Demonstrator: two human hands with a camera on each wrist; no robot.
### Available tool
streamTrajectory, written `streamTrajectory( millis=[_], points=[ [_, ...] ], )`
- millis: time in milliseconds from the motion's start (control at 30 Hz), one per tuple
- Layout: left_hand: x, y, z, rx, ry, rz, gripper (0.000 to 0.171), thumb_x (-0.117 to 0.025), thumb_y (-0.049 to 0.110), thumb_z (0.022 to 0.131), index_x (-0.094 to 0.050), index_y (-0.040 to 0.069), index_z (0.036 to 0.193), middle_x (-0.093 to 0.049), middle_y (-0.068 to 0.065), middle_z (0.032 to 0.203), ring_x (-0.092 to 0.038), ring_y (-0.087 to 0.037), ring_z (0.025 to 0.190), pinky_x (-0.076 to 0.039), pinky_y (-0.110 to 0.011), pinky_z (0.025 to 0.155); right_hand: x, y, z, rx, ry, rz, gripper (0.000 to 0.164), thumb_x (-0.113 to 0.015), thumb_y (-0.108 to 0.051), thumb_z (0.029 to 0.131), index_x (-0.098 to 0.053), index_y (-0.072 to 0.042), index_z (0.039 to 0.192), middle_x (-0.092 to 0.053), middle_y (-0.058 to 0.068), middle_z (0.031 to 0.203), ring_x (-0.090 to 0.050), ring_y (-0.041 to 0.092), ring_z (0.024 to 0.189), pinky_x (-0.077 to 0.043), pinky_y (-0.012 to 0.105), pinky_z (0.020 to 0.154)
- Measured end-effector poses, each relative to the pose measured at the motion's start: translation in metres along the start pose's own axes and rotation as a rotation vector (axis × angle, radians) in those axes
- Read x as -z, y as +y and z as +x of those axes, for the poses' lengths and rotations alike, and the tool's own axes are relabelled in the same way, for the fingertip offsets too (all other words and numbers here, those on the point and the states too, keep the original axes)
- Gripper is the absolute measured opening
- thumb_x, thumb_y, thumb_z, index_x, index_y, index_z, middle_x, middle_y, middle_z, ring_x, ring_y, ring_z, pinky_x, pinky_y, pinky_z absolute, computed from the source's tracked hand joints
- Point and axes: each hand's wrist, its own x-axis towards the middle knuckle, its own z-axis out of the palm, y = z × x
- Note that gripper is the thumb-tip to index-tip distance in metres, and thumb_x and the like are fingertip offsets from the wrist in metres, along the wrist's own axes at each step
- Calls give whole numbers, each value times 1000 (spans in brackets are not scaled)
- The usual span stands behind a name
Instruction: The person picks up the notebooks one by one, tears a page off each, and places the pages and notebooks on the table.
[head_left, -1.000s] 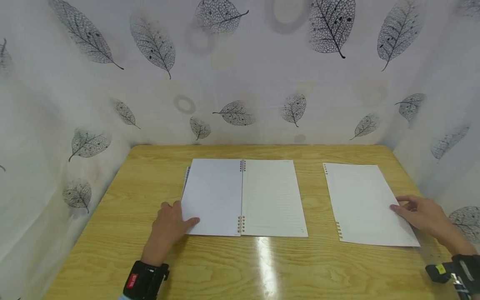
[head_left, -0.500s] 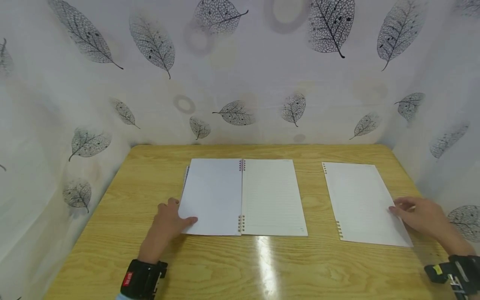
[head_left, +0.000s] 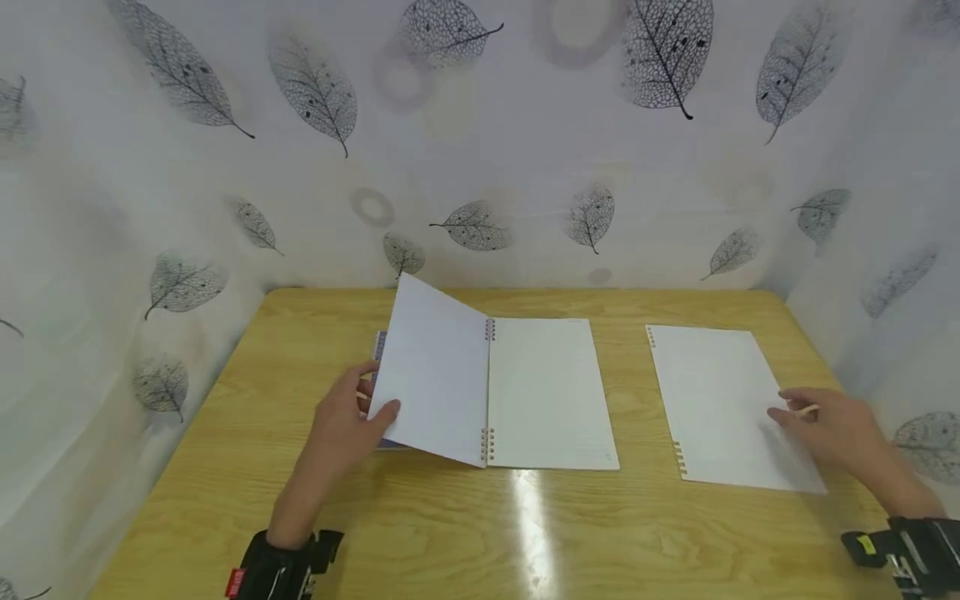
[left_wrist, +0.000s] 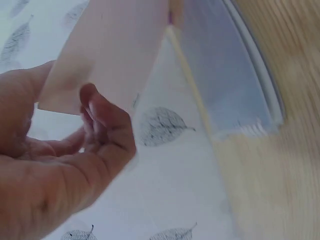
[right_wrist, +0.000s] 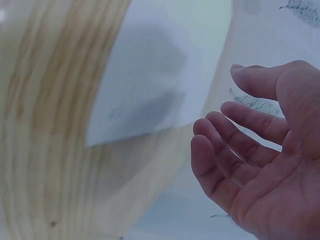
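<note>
A spiral notebook [head_left: 551,392] lies open on the table, with a cream lined page on its right side. My left hand [head_left: 341,429] pinches the outer edge of its white left leaf [head_left: 435,375] between thumb and fingers and has it tilted up off the table. In the left wrist view the raised leaf [left_wrist: 105,55] passes between thumb and fingers. To the right lies a loose white sheet [head_left: 727,400] with torn binding holes along its left edge. My right hand [head_left: 836,429] hovers over that sheet's right edge; the right wrist view shows its fingers [right_wrist: 240,150] loosely bent around nothing.
A purplish item [head_left: 381,342] with a spiral-like edge shows under the raised leaf. The wooden table [head_left: 450,533] ends at the back against a leaf-print curtain [head_left: 510,150], which also hangs on both sides.
The notebook's left leaf has risen from flat to tilted, lifted by my left hand, uncovering more of the purplish item. My right hand has shifted slightly left, off the sheet's edge, which slid slightly left earlier.
</note>
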Motion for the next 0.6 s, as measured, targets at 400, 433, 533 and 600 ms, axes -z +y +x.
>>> streamTrajectory(
  millis=[400,433,533,600],
  points=[
    [-37,49,0,-515,-90,-287,70,-80,12,79,-49,14,142,-51,-10,113,-61,-15,90,-62,-33,77,4,-65,-12,130,66,23,46,-72,-23,87,-63,11,117,-68,33,100,-65,40,79,-51,55,59],
    [-41,53,2,-562,-98,-282,69,-80,11,78,-51,13,141,-51,-10,113,-61,-15,90,-62,-32,76,4,-68,-13,136,70,21,46,-72,-22,86,-64,11,117,-68,32,100,-65,39,79,-51,55,59],
    [-56,65,7,-693,-125,-262,67,-81,8,77,-53,9,138,-51,-12,112,-62,-17,91,-62,-35,75,4,-77,-16,165,95,14,44,-73,-22,85,-65,10,115,-69,29,98,-66,38,78,-51,52,57],
    [-65,73,9,-754,-147,-220,65,-80,8,78,-54,9,138,-51,-11,112,-61,-16,93,-62,-35,75,3,-81,-18,195,109,5,42,-74,-20,84,-66,9,114,-70,26,95,-66,36,76,-51,48,55]
  ],
)
